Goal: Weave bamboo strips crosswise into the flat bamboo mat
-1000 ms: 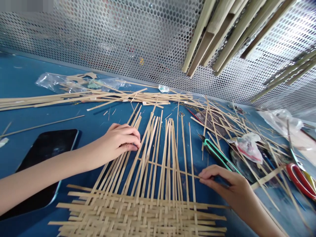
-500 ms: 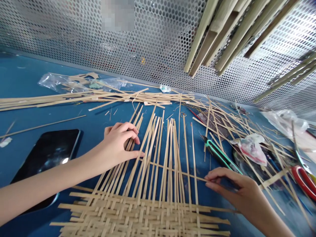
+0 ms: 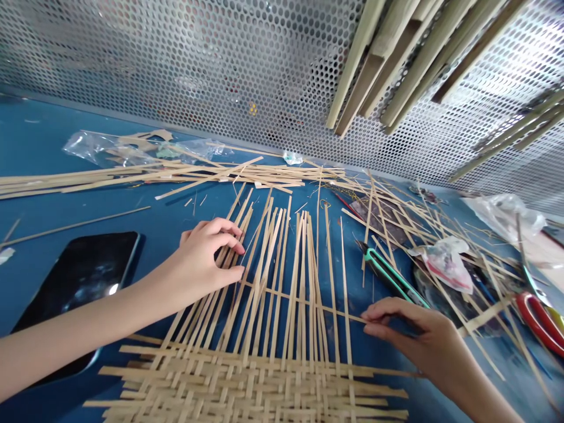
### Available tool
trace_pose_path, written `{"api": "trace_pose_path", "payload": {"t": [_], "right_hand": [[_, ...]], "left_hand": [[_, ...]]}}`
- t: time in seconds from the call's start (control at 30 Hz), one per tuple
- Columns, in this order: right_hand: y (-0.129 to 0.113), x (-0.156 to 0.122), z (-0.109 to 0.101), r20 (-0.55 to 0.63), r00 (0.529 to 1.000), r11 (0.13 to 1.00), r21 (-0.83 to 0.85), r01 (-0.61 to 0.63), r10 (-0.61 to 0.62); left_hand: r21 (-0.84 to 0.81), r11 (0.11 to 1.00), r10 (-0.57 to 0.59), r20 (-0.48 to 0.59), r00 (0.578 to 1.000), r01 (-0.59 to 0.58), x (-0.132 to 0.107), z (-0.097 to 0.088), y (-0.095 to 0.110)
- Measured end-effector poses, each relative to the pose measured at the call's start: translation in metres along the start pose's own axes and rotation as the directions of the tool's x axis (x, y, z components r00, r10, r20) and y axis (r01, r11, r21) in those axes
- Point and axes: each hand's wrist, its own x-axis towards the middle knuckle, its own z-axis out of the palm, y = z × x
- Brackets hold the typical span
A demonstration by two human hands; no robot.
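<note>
A flat woven bamboo mat (image 3: 247,376) lies at the bottom of the view, with many long upright strips (image 3: 273,258) fanning out from it across the blue table. My left hand (image 3: 205,252) curls over the left group of strips, with its fingers among them. My right hand (image 3: 396,323) pinches the end of a thin bamboo cross strip (image 3: 304,301), which runs over and under the uprights. Its far end reaches near my left hand.
A black phone (image 3: 74,282) lies under my left forearm. Loose bamboo strips (image 3: 154,176) and plastic bags (image 3: 445,264) cover the blue table (image 3: 35,141). Green-handled pliers (image 3: 390,279) and red-handled scissors (image 3: 540,323) lie right. A perforated metal sheet (image 3: 176,64) forms the back wall.
My left hand's fingers have spread from a tighter curl and now reach among the strips. My right hand still pinches the cross strip, with only a slight shift.
</note>
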Motion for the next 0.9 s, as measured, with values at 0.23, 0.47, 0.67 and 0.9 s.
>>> {"api": "trace_pose_path", "payload": {"t": [0.23, 0.47, 0.67, 0.9], "right_hand": [[-0.0001, -0.0004, -0.0048, -0.007, 1.0, 1.0, -0.009, 0.018, -0.018], [0.001, 0.0006, -0.0039, 0.006, 1.0, 1.0, -0.008, 0.017, -0.017], [0.0027, 0.001, -0.0037, 0.01, 0.999, 1.0, -0.004, 0.03, -0.03], [0.003, 0.0013, -0.0047, 0.023, 0.999, 0.999, -0.013, 0.048, -0.048]], "left_hand": [[-0.035, 0.999, -0.029, -0.045, 0.999, 0.028, -0.0013, 0.0018, -0.0024], [-0.093, 0.994, -0.063, 0.002, 0.998, 0.063, 0.0012, -0.0006, -0.0044], [-0.144, 0.986, -0.076, 0.056, 0.996, 0.084, 0.0021, -0.007, -0.0015], [-0.103, 0.994, -0.025, 0.051, 0.998, 0.03, 0.002, -0.0044, -0.003]]}}
